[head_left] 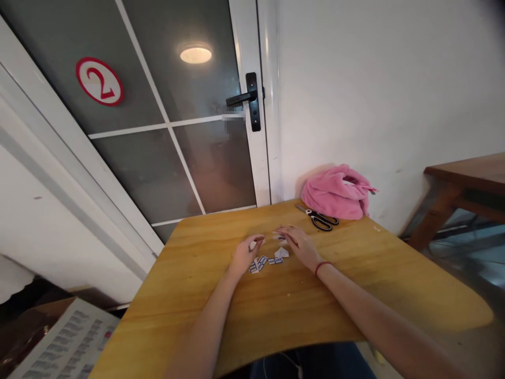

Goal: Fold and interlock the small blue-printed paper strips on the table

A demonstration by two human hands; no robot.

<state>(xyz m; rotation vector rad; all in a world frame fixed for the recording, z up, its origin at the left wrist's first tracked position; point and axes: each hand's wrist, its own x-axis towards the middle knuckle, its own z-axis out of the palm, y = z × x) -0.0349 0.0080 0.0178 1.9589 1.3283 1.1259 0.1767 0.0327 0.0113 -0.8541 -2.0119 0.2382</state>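
Observation:
Several small white paper pieces with blue printing (275, 260) lie loosely together on the wooden table between my hands. My left hand (243, 257) is just left of them, its thumb and fingers curled together around what looks like a small white paper piece (253, 245). My right hand (300, 246) reaches in from the right, fingers stretched out and palm down. Its fingertips are over another pale piece (281, 237), partly hidden; I cannot tell whether they touch it. A red cord circles the right wrist.
Black-handled scissors (321, 219) lie near the table's (189, 284) far edge, beside a pink plush cloth bundle (335, 192) against the wall. Behind stands a glazed door (252, 158) with a black handle. A printed box (67, 342) is on the lower left, a brown table (469, 173) on the right.

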